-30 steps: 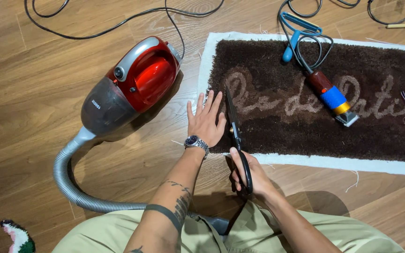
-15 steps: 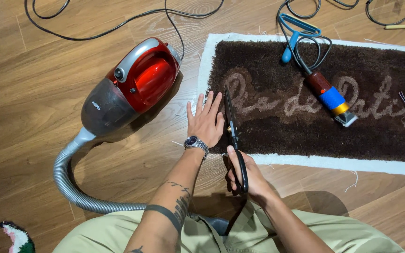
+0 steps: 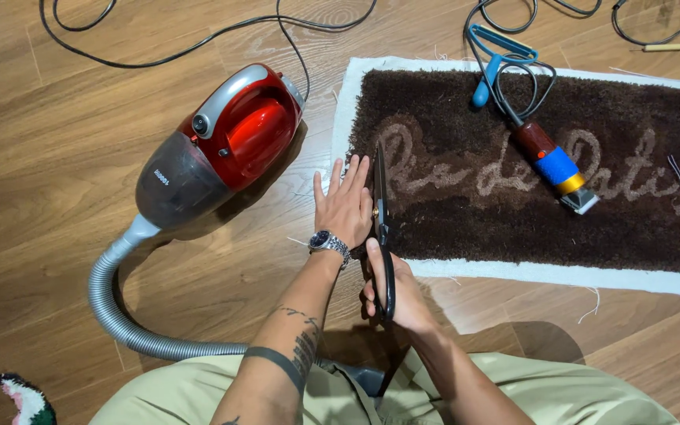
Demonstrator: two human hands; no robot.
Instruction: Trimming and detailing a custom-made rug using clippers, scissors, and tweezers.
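Left hand (image 3: 345, 206) flat at centre frame, fingers spread, gripping nothing, pressing the white border of the brown rug (image 3: 545, 165). Right hand (image 3: 397, 287) just below, clenched around black scissors (image 3: 381, 228), blades pointing up along the rug's left end. Red vacuum cleaner (image 3: 222, 145) left on the floor (image 3: 57, 142); electric trimmer (image 3: 548, 161) lying on the rug, upper right.

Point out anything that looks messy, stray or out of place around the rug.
Nothing damaged. Loose pale threads lie on the wood floor along the rug's white edge. An electric trimmer lies on the brown pile, cord looped. Black cables trail across the floor.
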